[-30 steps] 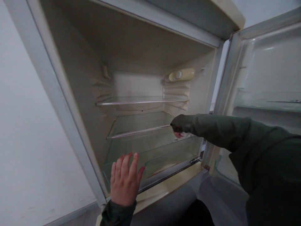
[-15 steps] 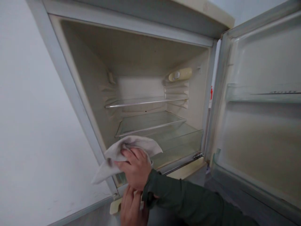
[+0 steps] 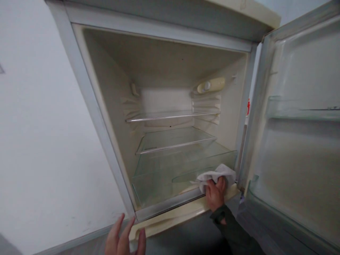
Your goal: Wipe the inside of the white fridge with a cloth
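In the head view, the white cloth [image 3: 225,172] is at the lower right front corner of the fridge [image 3: 170,205], bunched in the person's right hand [image 3: 215,197]. The fingers of this hand are bent and push into the cloth; their tips are partly covered, so I cannot tell if they pinch a fold. The left hand [image 3: 120,238] holds nothing that I can see. Its fingers are spread apart, near the lower left front corner.

The cloth lies just in front of the clear bin [image 3: 156,187], close to the hinge side of the open door [image 3: 300,156]. For good work in this corner, I think the fingertips should press a flat part of the cloth into the angle, with the loose end gathered into the palm, so it does not catch on the bin or the door. The pressure is better light near the bin, because a hard push could shift it. Along the front edge, a slow, even stroke seems right to me. The left hand could steady the frame at its own corner, with the fingers outside the opening.
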{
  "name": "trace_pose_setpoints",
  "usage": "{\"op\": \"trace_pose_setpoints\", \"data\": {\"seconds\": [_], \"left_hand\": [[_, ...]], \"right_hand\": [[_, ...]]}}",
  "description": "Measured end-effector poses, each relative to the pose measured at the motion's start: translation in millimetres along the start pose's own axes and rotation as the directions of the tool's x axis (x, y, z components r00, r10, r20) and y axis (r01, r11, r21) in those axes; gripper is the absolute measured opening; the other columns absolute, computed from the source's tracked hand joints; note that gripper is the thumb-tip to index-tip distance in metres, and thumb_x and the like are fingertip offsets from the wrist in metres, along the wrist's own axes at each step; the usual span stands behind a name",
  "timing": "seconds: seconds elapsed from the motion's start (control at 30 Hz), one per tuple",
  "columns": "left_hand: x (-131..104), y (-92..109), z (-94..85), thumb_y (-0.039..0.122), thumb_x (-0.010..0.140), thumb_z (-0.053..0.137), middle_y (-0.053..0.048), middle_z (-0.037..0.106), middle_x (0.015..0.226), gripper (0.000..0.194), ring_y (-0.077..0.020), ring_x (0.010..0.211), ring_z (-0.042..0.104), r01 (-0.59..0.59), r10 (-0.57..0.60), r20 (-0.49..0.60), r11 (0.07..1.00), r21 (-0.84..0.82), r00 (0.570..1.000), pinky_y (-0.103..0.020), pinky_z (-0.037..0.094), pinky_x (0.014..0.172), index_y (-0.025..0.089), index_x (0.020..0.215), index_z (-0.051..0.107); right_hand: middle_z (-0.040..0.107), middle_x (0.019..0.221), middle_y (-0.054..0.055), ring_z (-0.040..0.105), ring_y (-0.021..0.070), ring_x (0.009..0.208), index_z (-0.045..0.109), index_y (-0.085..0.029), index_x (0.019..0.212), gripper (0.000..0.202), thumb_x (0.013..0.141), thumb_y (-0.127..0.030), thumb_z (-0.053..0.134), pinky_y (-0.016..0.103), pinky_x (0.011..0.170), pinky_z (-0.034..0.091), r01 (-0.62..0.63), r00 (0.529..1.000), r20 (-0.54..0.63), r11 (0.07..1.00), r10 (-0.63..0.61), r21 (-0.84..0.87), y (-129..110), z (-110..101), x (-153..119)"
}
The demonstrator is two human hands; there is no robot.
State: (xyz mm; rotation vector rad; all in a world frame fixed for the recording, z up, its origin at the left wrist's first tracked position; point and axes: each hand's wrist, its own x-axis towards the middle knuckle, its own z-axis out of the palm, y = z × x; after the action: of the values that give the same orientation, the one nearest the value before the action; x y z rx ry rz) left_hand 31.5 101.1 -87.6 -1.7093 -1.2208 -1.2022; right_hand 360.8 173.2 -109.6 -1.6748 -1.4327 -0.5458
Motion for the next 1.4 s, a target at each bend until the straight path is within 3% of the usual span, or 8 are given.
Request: {"op": "trace_pose_setpoints", "data": {"seconds": [0.1,0.2,0.33,0.43,0.7,1.17,1.3,1.4], "left_hand": [[24,-18,21.5,0.035,0.087,0.063,-0.035,0.041,0.142,0.069,-0.0471,0.136,0.04,0.141,-0.141,-0.043,0.99,-0.013,0.989,-0.066,0.044,0.102,0.005,0.144,0.038],[46,-38,46.8,0.044,0.091,0.054,-0.036,0.029,0.15,0.084,-0.0458,0.137,0.039,0.387,-0.391,0.023,0.899,-0.204,0.92,-0.06,0.048,0.1,0.0,0.152,0.018],[69,-38,60.7,0.047,0.094,0.036,-0.02,0.06,0.114,0.058,-0.027,0.097,0.062,0.712,-0.653,0.286,0.664,-0.227,0.701,-0.04,0.052,0.082,0.006,0.132,0.049],[77,-23,57.7,0.05,0.095,0.032,-0.009,0.058,0.087,0.048,-0.0218,0.076,0.056,0.789,-0.749,0.256,0.602,-0.121,0.611,-0.035,0.044,0.071,0.012,0.112,0.057],[72,-16,58.8,0.049,0.096,0.03,-0.014,0.063,0.1,0.05,-0.0261,0.086,0.059,0.793,-0.765,0.219,0.603,-0.087,0.605,-0.035,0.043,0.074,0.013,0.113,0.059],[64,-20,64.4,0.048,0.095,0.031,-0.008,0.054,0.081,0.04,-0.0221,0.074,0.052,0.776,-0.761,0.161,0.628,-0.059,0.628,-0.033,0.036,0.066,0.017,0.097,0.057],[66,-18,64.0,0.049,0.095,0.03,-0.009,0.055,0.084,0.042,-0.022,0.074,0.05,0.779,-0.766,0.156,0.625,-0.052,0.624,-0.034,0.035,0.067,0.016,0.098,0.056],[64,-20,65.8,0.049,0.095,0.029,-0.011,0.057,0.089,0.044,-0.023,0.076,0.05,0.769,-0.756,0.15,0.638,-0.049,0.637,-0.034,0.035,0.067,0.015,0.099,0.056]], "right_hand": [[0.044,0.125,0.018,0.042,0.0332,0.122,0.073,-0.016,0.104,0.036,0.09,-0.016,0.04,0.049,0.109,0.036,-0.084,0.993,0.085,0.996,0.083,0.015,4,3,-1],[0.041,0.133,0.023,0.034,0.0395,0.132,0.073,-0.013,0.108,0.038,0.091,-0.021,0.04,0.053,0.112,0.031,-0.128,0.979,0.165,0.991,0.122,0.025,-12,12,-7],[0.042,0.134,0.026,0.031,0.0448,0.135,0.075,-0.011,0.102,0.039,0.094,-0.025,0.04,0.056,0.113,0.027,-0.092,0.959,0.271,0.995,0.083,0.023,-46,17,-7],[0.039,0.14,0.025,0.03,0.0449,0.138,0.076,-0.016,0.106,0.04,0.096,-0.025,0.038,0.054,0.114,0.027,-0.104,0.95,0.297,0.994,0.093,0.024,-65,16,9],[0.026,0.154,0.026,0.026,0.0489,0.142,0.056,-0.019,0.141,0.055,0.09,-0.041,0.057,0.052,0.114,0.027,-0.141,0.872,0.474,0.99,0.123,0.001,-93,30,58],[0.032,0.15,0.033,0.039,0.0461,0.135,0.049,-0.008,0.144,0.059,0.09,-0.032,0.055,0.051,0.105,0.035,-0.055,0.802,0.588,0.993,0.105,-0.102,-114,53,87],[0.056,0.132,0.021,0.05,0.0361,0.123,0.069,-0.01,0.118,0.037,0.094,-0.026,0.045,0.049,0.102,0.041,0.039,0.75,0.659,0.998,-0.064,0.052,-131,36,74],[0.063,0.119,0.015,0.052,0.0338,0.118,0.074,-0.013,0.099,0.033,0.093,-0.024,0.044,0.051,0.098,0.044,0.162,0.704,0.643,0.95,-0.301,0.267,-172,28,45]]}}
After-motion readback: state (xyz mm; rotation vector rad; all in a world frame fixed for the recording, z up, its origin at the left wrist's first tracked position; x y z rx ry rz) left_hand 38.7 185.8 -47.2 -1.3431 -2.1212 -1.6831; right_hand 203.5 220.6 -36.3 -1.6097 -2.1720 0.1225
